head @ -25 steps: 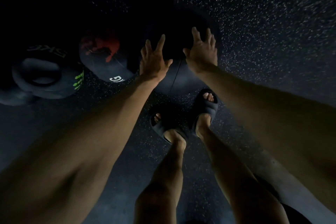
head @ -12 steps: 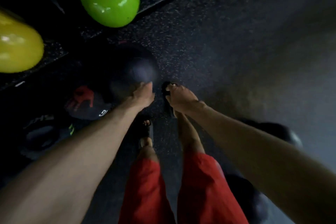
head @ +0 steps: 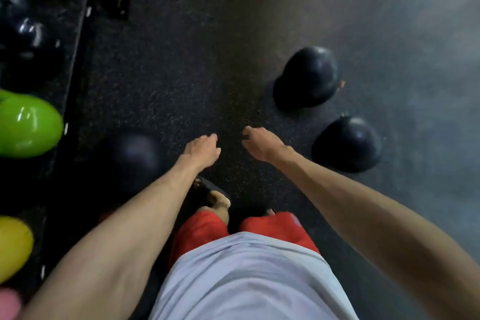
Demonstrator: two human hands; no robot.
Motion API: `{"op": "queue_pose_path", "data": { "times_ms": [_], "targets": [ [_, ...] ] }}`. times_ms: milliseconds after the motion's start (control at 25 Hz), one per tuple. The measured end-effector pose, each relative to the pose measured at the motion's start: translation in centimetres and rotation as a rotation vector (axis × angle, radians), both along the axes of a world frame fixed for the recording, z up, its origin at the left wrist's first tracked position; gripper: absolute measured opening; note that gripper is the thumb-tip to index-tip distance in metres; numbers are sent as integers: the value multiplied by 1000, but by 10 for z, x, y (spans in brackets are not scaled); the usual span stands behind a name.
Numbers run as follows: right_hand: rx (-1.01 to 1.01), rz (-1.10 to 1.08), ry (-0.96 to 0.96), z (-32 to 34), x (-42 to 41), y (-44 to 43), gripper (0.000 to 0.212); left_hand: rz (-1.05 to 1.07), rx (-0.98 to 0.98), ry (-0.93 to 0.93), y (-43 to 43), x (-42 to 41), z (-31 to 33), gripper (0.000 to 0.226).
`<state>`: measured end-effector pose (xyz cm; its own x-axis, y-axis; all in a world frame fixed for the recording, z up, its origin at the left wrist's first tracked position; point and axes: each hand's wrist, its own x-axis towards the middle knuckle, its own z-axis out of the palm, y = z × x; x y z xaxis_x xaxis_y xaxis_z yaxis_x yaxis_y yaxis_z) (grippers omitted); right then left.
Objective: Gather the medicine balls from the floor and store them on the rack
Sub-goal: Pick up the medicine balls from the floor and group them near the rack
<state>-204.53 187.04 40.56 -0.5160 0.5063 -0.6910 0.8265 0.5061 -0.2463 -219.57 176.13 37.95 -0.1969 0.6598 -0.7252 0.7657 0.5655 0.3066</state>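
Looking down: L hand (head: 202,149) & R hand (head: 262,147) hang empty, fingers loosely curled, over dark floor (head: 207,47); blurry medicine ball (head: 137,156) lies left of L hand, 2nd ball (head: 309,76) & 3rd ball (head: 348,144) lie right of R hand.

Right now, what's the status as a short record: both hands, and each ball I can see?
left hand: empty, fingers loosely curled
right hand: empty, fingers loosely curled
far ball: dark, on floor, ahead to the right
near ball: dark, on floor, right of right hand
blurred ball: dark, left of left hand
green weight: glossy, at left edge
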Motion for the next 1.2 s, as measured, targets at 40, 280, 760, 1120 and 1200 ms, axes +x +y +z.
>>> {"op": "queue_pose_path", "data": {
  "times_ms": [40,280,760,1120,1200],
  "targets": [
    [-3,-62,11,3,26,-1,34,-62,-9,10,7,18,5,40],
    [-21,-431,46,8,237,-27,30,-431,-30,12,62,184,26,43],
    [-34,-755,0,-8,574,-85,39,-769,-7,-47,70,571,12,43],
    [-157,-770,-97,-52,689,-54,38,-800,-186,-59,110,681,-48,39],
    [-188,-708,-132,-59,709,-37,39,-748,-232,-56,125,698,-57,41]
  ]
}}
